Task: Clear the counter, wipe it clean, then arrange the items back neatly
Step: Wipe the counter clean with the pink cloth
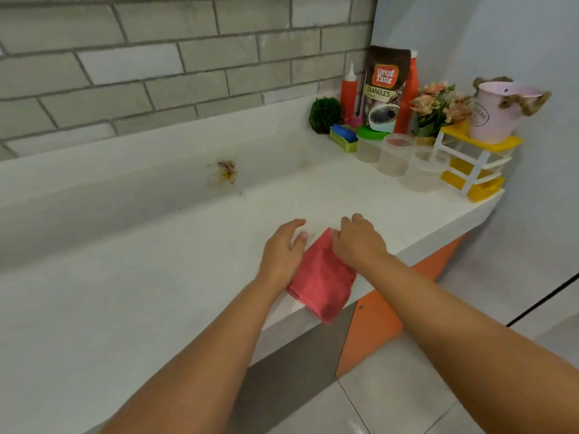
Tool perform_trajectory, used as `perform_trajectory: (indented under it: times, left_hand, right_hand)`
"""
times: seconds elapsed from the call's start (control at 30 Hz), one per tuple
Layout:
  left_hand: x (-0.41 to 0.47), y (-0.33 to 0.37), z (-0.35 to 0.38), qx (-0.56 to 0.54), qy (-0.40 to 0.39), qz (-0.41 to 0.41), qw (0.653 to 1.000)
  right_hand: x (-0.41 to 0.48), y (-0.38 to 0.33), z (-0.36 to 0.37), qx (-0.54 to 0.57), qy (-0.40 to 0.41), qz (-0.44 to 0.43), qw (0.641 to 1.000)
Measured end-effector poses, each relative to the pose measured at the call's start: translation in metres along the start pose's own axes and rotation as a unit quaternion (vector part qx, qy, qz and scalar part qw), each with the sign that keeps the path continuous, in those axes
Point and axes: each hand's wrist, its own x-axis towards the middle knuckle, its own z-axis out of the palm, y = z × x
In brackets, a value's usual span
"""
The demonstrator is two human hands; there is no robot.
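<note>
Now | left hand point(283, 252) rests on cloth point(322, 285) | right hand point(360, 242) pinches it | containers point(396, 155), pouch point(387, 89) crowd corner

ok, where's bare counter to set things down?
Free: counter between pink cloth and clear cups; also left of the left hand, along the stained backsplash. Crowded: right corner, around coffee pouch, cups and yellow drawer rack.

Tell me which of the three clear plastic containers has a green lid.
The rearmost container, just in front of the coffee pouch. It alone carries a green lid; the two containers nearer the yellow drawer rack show no coloured lid.
</note>
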Motion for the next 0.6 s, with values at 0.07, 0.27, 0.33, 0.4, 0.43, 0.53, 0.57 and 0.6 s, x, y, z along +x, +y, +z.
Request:
perform_trajectory:
  times: [0.07,0.27,0.33,0.4,0.43,0.53,0.57,0.6]
  left_hand:
    - [0.008,-0.024,-0.027,0.034,0.052,-0.012,0.998]
    - [0.032,-0.089,-0.114,0.151,0.160,-0.051,0.974]
    - [0.038,-0.109,-0.143,0.183,0.189,-0.062,0.963]
    - [0.045,-0.128,-0.169,0.215,0.202,-0.084,0.952]
    - [0.048,-0.138,-0.180,0.227,0.201,-0.100,0.948]
    - [0.065,-0.158,-0.204,0.245,0.197,-0.130,0.940]
    - [0.072,-0.162,-0.210,0.248,0.195,-0.135,0.939]
    - [0.079,-0.164,-0.215,0.255,0.188,-0.142,0.938]
  right_hand:
    - [-0.023,-0.028,0.022,-0.019,-0.025,0.010,0.999]
    - [0.014,-0.039,0.054,-0.075,0.048,-0.009,0.996]
    - [0.046,-0.032,0.047,-0.086,0.067,-0.018,0.994]
    - [0.076,-0.032,0.039,-0.098,0.075,-0.001,0.992]
    - [0.086,-0.038,0.038,-0.097,0.075,0.007,0.992]
    - [0.082,-0.083,0.052,-0.067,0.076,-0.054,0.993]
    - [0.067,-0.101,0.063,-0.058,0.090,-0.120,0.987]
    - [0.046,-0.116,0.073,-0.052,0.099,-0.190,0.975]
